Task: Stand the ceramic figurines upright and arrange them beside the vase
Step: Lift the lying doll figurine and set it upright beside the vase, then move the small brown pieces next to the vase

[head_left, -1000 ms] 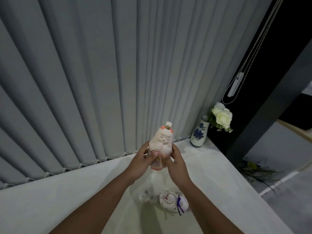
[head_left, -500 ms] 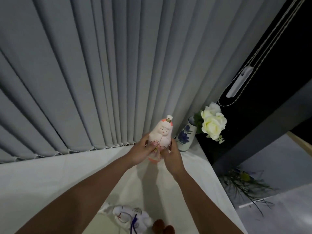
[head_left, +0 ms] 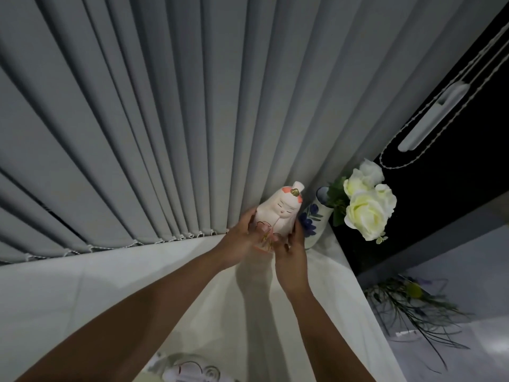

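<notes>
At the near edge of the white table (head_left: 82,293), one pale figurine (head_left: 190,374) with red line markings lies low and is cut off by the frame; whether it lies flat or stands cannot be told, and it is well apart from the vase. Further off, both hands are closed on one pink-and-white ceramic figurine (head_left: 278,213): the left hand (head_left: 242,241) wraps its left flank and the right hand (head_left: 290,255) cups its lower right side. It is held roughly upright, leaning slightly right, just left of the blue-and-white vase (head_left: 314,219); whether its base touches the table cannot be told. Judged step: placing this first figurine beside the vase. The next move calls for seating the base flat, then releasing without knocking the vase, which stands close to the table's right edge. Count: two figurines visible, one vase, two white roses (head_left: 366,205). Farthest, grey vertical blinds (head_left: 165,119) hang behind.
</notes>
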{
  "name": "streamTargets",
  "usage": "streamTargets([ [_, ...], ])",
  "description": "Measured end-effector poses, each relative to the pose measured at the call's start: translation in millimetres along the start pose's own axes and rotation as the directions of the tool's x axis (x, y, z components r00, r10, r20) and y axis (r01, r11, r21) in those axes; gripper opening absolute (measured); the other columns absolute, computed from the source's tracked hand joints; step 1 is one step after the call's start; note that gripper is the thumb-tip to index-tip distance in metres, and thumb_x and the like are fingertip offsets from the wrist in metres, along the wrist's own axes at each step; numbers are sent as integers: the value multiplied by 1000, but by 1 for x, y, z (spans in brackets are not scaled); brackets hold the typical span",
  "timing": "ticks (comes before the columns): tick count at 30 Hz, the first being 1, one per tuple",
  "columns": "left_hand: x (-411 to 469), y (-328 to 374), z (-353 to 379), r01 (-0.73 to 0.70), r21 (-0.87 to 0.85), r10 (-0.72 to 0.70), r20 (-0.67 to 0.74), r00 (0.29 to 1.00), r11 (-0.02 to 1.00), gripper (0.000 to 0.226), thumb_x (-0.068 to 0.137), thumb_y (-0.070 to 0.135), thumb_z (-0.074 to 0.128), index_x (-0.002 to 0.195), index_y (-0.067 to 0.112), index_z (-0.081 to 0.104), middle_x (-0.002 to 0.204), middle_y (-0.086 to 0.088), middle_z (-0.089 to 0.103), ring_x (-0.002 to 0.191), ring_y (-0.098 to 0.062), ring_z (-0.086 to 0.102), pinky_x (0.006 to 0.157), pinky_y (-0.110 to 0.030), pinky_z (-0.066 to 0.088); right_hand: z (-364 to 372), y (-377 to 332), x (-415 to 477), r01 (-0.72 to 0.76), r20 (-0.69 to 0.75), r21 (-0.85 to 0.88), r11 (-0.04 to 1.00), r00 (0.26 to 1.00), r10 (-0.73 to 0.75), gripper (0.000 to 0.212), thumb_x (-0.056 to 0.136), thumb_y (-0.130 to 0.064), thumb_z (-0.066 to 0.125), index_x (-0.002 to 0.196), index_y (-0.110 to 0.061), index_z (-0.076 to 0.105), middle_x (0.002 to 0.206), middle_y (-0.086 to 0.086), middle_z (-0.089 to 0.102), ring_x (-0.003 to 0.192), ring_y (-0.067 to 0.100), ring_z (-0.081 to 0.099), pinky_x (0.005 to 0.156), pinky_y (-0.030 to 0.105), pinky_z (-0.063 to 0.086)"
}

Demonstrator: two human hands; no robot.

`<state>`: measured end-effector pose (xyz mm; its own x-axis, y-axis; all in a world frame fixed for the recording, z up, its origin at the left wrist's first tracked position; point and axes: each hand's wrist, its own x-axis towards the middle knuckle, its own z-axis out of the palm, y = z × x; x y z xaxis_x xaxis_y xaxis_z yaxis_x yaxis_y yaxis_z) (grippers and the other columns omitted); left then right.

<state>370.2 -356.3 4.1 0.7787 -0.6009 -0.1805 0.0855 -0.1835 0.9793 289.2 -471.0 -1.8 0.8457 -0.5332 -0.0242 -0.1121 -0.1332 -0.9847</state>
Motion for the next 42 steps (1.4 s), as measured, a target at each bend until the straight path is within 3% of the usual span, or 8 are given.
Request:
streamTargets([
  [4,10,-5,-5,39,-1,-39,8,999,999,60,77,61,60,131,45,40,131,9,58,122,-13,55,108,-50,41,6,-1,0,13,-38,1,1000,999,-12,62,94,-5,51,147,-23,24,146,-1,44,129,10,47,108,39,42],
  [10,9,-6,-6,58,28,-59,26,998,998,60,79,61,56,133,47,36,134,14,56,124,-7,52,110,-43,39,11,-1,-3,4,-69,-62,998,998,-9,63,95,-10,50,147,-26,20,148,-2,42,132,13,45,108,45,42],
  [15,-7,7,5,-2,128,6,-34,999,992,44,96,41,44,139,31,35,131,11,54,110,0,56,82,-4,42,7,-4,-6,6,-41,-147,989,999,-13,62,96,-13,49,148,-26,18,150,-3,39,133,14,42,109,43,41],
  [19,-30,5,13,71,273,-43,-108,993,959,42,99,37,38,139,23,35,138,-2,53,118,-20,55,87,-25,43,2,-4,-18,-82,1,-254,964,996,85,63,94,-19,56,147,-25,22,148,-1,41,134,20,42,107,35,39],
  [23,-62,9,17,114,444,-94,-68,993,889,39,100,31,39,136,17,40,141,-6,50,124,-23,50,85,-23,35,-8,-12,-43,-67,64,-291,954,994,89,63,89,-17,59,144,-28,30,143,-6,46,129,12,43,107,33,37],
  [26,-87,10,16,131,539,-119,-58,991,832,45,99,33,41,140,16,36,148,-7,43,132,-24,44,102,-30,36,-17,-20,-62,-65,80,-327,943,992,96,59,89,-21,57,144,-24,34,148,-1,43,135,18,39,113,43,34],
  [33,-158,5,7,110,634,-287,183,940,765,46,92,43,51,135,26,44,145,-2,45,127,-17,46,99,-26,38,-49,-23,-123,-113,123,-464,879,974,190,42,93,-15,55,134,-13,49,148,7,41,136,20,36,109,25,27],
  [42,-216,2,18,6,664,-296,325,898,747,66,82,37,69,140,24,39,147,0,42,131,-18,43,103,-27,38,-62,-16,-198,-159,95,-512,844,966,239,44,90,-9,54,133,-17,51,140,-1,48,126,16,46,96,14,30],
])
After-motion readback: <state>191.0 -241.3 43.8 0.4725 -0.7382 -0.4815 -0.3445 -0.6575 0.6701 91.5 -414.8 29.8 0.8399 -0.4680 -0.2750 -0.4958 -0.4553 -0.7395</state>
